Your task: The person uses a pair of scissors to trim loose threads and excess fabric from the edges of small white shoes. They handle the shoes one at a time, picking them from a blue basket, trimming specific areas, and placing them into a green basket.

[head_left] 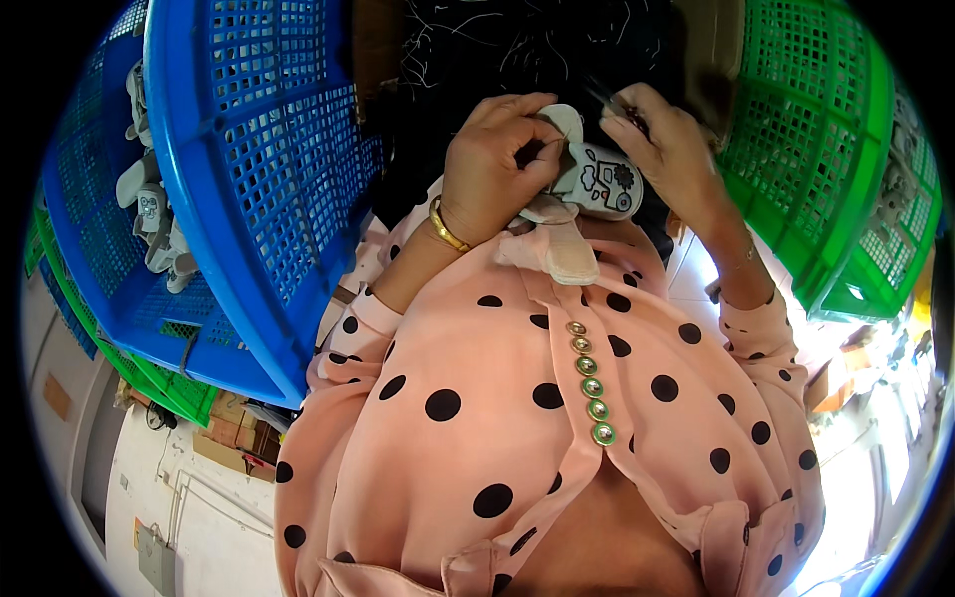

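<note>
Small grey fabric piece (597, 184) between blue crate (259, 189) and green crate (806, 149). Left hand (497, 164) grip pinching its upper edge; right hand (662, 139) grip closed on thin dark tool (612, 102). Risk: tool slips, nicks fabric or fingertip; loose pinch drops piece.

Single view: head-worn fisheye, pointing steeply down the wearer's own front, so the polka-dot blouse (557, 418) fills the lower half. Very close range; both hands sit just above centre, around 12 o'clock. Blue crate (249, 179) bends along the rim from 9 to 11 o'clock, green crate (826, 159) from 1 to 3. Dark circular vignette at the corners. No second view to overlap.
</note>
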A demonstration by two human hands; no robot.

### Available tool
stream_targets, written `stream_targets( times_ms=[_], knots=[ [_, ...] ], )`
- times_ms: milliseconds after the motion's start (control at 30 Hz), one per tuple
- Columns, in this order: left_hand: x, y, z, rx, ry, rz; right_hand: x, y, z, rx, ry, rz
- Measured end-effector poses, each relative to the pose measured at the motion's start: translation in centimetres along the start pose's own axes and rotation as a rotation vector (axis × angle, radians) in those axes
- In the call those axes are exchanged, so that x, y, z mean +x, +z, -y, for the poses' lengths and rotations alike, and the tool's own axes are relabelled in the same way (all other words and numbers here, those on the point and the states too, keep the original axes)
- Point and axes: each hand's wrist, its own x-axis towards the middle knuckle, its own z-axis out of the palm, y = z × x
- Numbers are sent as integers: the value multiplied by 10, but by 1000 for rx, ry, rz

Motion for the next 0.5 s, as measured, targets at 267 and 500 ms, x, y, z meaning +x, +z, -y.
stream_targets(
  times_ms=[267, 500],
  knots=[
    [9, -8, 9, -252, -214, 164, 1, -28, 17, -744, -305, 126],
    [12, -15, 6, -343, -332, 275, 8, -23, 15, -896, -490, 44]
  ],
)
